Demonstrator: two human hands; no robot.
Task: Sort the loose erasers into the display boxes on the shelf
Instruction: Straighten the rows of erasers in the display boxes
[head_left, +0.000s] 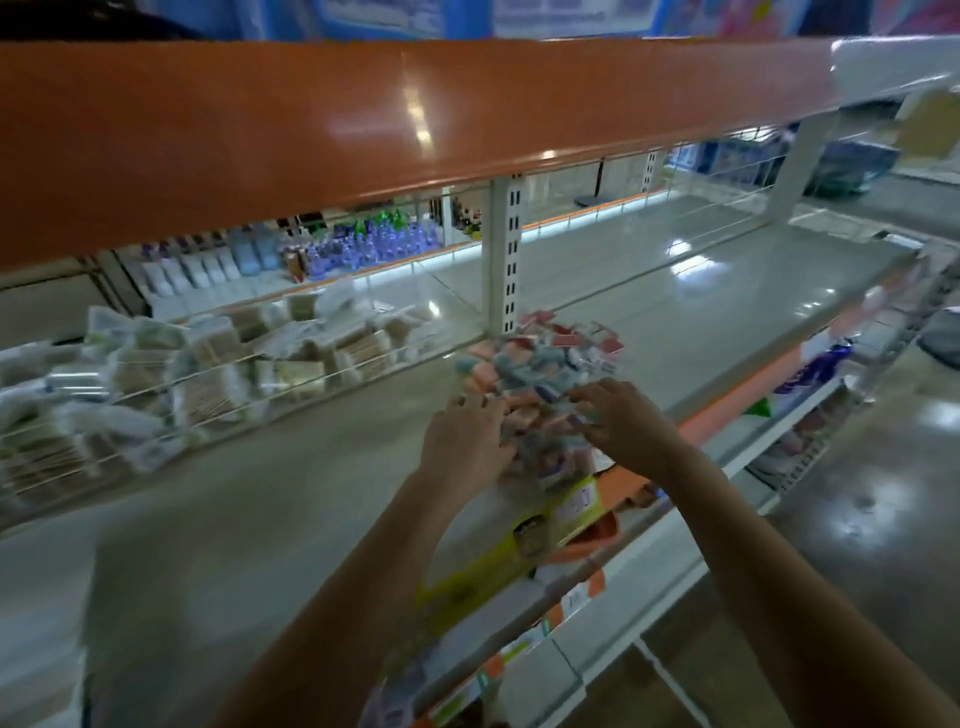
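Loose erasers (540, 364) heaped in a low pile on the grey shelf (717, 312), spreading from just under both hands out beyond the fingertips toward a white slotted upright (506, 260). Small wrapped blocks, pink, blue, orange and red, blurred here, so single pieces hard to tell apart. Probably light and firm, with slick wrappers likely to slide over one another; best pinched across the short sides, one or a few at once, or scooped between two palms. Left hand (470, 439) laid on the near left edge of the heap, fingers bent down into it; whether anything is actually gripped cannot be told. Right hand (621, 418) on the near right edge, fingers curled, tips apparently pinching a pale wrapped piece, though blur leaves that uncertain. No display boxes plainly made out; a yellow and orange carton (524, 540) just nearer than the wrists at the shelf's front edge, possibly one of them. Well off to the left of the left hand, clear-fronted bins of pale packets (208, 364). Above both hands, an orange shelf edge (363, 130).
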